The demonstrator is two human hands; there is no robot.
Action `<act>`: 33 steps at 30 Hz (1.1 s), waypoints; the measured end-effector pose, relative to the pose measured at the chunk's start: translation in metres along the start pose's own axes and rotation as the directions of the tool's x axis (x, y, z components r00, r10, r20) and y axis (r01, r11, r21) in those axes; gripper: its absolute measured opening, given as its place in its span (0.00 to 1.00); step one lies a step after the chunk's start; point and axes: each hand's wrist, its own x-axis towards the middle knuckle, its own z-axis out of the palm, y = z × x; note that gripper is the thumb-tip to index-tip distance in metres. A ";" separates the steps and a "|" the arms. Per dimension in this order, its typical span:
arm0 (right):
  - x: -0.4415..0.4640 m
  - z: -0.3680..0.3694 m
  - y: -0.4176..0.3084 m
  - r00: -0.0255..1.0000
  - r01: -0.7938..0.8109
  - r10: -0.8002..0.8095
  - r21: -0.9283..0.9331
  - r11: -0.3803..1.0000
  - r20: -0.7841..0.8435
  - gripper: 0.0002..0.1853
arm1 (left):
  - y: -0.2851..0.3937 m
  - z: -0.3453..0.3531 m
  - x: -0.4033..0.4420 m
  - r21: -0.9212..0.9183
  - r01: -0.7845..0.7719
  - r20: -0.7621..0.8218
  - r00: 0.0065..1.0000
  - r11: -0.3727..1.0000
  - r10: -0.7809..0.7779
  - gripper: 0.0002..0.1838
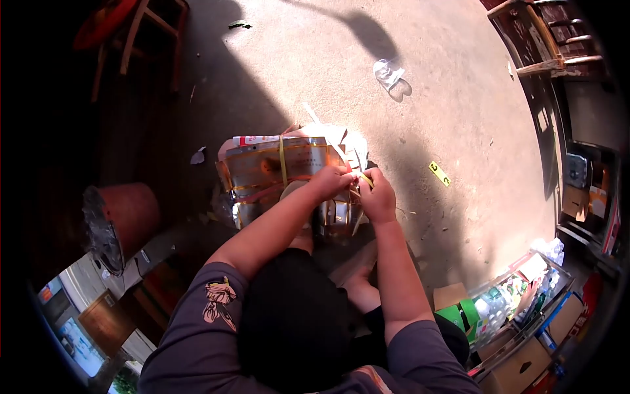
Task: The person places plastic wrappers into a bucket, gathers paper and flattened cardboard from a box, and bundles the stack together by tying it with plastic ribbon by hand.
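A bundle of flattened cardboard (249, 169) lies on the floor between my knees. A yellow strap (283, 161) runs across its top, and reddish bands pass around it. At the bundle's right edge my left hand (330, 182) is closed in a pinch on a pale strap (341, 155). My right hand (378, 196) is right beside it, its thumb and finger pinched on a yellow strap end (366, 180). The fingertips of both hands nearly touch. Exactly how the straps cross between them is hard to see. My foot rests against the bundle's near side.
A reddish bucket (134, 213) holding clear plastic stands at left. Boxes and plastic bottles (492, 305) are piled at lower right. A crumpled clear plastic piece (388, 74) and a yellow tag (440, 174) lie on the floor. Wooden chairs (157, 23) stand at the upper edges.
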 end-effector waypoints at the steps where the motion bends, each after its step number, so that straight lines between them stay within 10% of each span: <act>1: -0.005 0.000 -0.003 1.000 -0.007 0.009 0.066 0.998 -0.030 0.09 | 0.004 -0.005 -0.001 0.099 0.001 0.012 1.000 0.995 -0.002 0.16; 11: -0.026 0.009 0.020 0.992 -0.123 0.092 0.453 0.883 0.089 0.04 | 0.031 -0.010 -0.019 -0.223 0.133 0.060 0.991 0.966 -0.123 0.09; 24: -0.014 0.003 0.014 0.962 -0.204 0.166 0.168 0.965 0.215 0.07 | 0.008 -0.005 -0.016 -0.356 0.057 0.051 0.998 0.933 -0.041 0.07; 26: -0.008 0.010 0.033 0.977 0.210 -0.209 -0.006 0.978 0.046 0.07 | 0.006 -0.003 -0.016 -0.332 0.045 0.038 0.999 0.942 -0.035 0.07; 33: 0.007 0.016 0.020 0.978 -0.026 -0.045 0.336 0.942 0.203 0.11 | 0.001 0.002 -0.015 -0.356 -0.032 0.032 0.998 0.934 0.047 0.07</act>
